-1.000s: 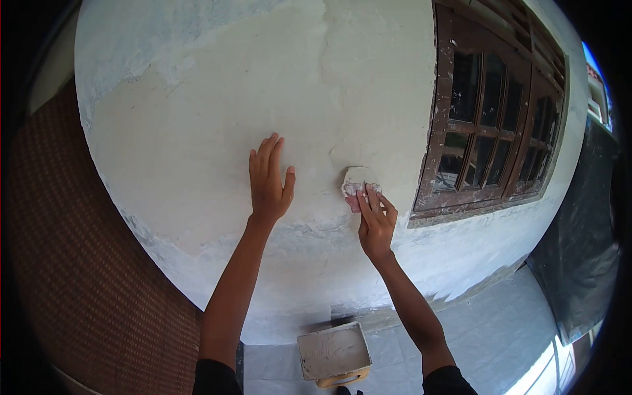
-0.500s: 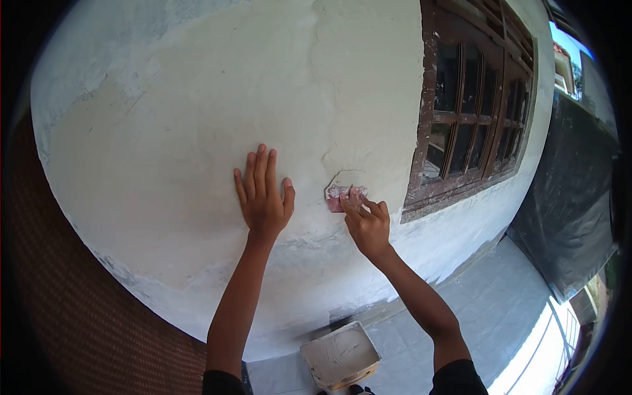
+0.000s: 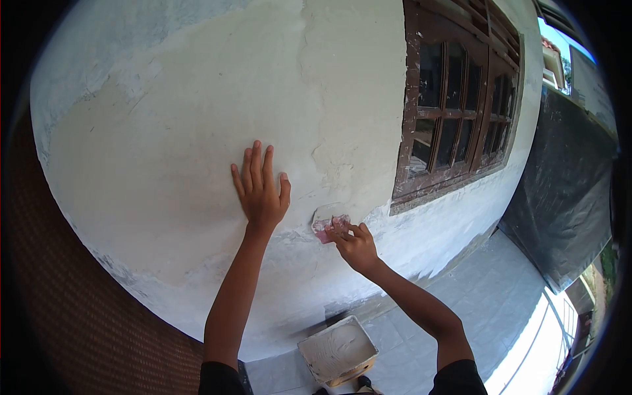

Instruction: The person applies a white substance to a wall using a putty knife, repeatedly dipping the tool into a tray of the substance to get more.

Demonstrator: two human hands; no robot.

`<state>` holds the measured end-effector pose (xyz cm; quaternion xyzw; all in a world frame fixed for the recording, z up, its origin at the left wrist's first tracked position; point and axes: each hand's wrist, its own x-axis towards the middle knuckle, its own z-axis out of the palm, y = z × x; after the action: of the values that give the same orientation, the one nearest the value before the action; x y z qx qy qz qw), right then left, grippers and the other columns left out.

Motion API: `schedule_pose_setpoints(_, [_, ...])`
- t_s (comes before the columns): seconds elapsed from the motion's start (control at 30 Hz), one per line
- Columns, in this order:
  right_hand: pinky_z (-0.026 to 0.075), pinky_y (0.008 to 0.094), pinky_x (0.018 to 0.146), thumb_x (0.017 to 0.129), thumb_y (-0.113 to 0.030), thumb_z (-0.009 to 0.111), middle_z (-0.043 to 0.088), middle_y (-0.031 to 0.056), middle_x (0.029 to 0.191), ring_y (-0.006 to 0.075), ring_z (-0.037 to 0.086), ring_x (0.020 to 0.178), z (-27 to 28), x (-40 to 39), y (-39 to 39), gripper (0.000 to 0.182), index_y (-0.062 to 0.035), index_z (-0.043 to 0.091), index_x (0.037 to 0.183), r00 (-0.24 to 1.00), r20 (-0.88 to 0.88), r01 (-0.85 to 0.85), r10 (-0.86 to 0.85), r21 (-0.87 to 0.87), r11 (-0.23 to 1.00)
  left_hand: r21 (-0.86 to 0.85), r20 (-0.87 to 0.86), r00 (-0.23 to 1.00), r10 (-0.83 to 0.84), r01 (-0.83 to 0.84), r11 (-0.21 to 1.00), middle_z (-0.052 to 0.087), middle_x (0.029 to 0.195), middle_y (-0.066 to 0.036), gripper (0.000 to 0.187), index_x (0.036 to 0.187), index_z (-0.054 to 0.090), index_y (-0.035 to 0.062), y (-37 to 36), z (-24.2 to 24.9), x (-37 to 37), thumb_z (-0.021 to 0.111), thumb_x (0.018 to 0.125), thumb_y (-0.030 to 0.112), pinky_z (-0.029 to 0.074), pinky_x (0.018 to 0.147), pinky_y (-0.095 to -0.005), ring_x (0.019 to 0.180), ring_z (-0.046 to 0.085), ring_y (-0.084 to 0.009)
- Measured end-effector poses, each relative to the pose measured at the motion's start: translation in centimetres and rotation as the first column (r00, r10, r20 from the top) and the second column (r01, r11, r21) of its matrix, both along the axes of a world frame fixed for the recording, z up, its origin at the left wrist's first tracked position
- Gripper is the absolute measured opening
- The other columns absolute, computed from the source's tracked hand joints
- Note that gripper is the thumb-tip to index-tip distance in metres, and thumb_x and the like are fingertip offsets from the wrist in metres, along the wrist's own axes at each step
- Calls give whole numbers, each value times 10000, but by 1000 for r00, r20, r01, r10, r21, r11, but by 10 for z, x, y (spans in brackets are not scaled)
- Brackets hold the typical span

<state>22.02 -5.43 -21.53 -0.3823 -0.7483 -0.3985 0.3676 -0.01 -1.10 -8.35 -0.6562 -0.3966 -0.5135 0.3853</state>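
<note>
head view: the left hand [image 3: 259, 191] lies flat on the wall [image 3: 164, 131], fingers spread and pointing up, palm pressed to the pale skim coat; it holds nothing and acts as a brace. the right hand [image 3: 357, 245] is low and to the right of it, fingers closed around the pink scraper [image 3: 330, 225], whose blade edge is pressed against the wall just below a rough ridge of plaster [image 3: 329, 155]. the blade carries a pale smear of filler, and a thin arc of fresh material shows on the wall just above it. the step in hand, judged from this, is spreading or smoothing filler over the lower part of the wall, near the boundary where the cream coat meets the whiter band beneath. the window frame [image 3: 408, 105], brown and paint-flecked, stands close to the right of the working spot. on the tiled floor [image 3: 474, 309], near the person's feet, sits the tray [image 3: 337, 349] with grey-white filler spread inside it; it is well apart from both hands. a dark sheet [image 3: 566, 197] hangs at the far right. the next move appears to call for steady pressure along the blade, a shallow blade angle to the surface, and care to keep the stroke clear of the window frame. whether enough filler remains on the blade cannot be told.
</note>
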Motion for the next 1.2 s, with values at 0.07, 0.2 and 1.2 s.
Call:
schedule_pose_setpoints(0.07, [429, 342, 686, 750, -51, 700, 739, 43, 1027, 209, 659, 865, 6, 9, -13, 406, -142, 705, 1145, 997, -11, -77, 76, -103, 992, -2, 7, 1000, -30, 30, 1000, 357, 1521, -147, 563, 1436, 407, 35, 1, 3, 3, 517, 912, 210, 142, 1161, -579, 1422, 299, -325])
schedule_pose_setpoints(0.2, [402, 325, 716, 780, -66, 708, 734, 24, 1049, 187, 629, 844, 34, 23, -22, 351, -152, 707, 1120, 982, -79, -173, 170, -35, 984, -4, 22, 997, -71, 71, 997, 363, 1512, -148, 559, 1433, 406, 27, 2, 10, 10, 515, 914, 204, 138, 1161, -579, 1414, 302, -333])
schedule_pose_setpoints(1.2, [373, 354, 765, 871, -126, 685, 546, 115, 878, 219, 485, 807, 113, 57, 60, 266, -2, 590, 1086, 622, -730, -376, 285, 41, 926, 62, 10, 981, 195, -195, 979, 354, 1524, -136, 557, 1459, 368, 33, 15, 2, 20, 441, 954, 256, 136, 1174, -548, 1439, 275, -318])
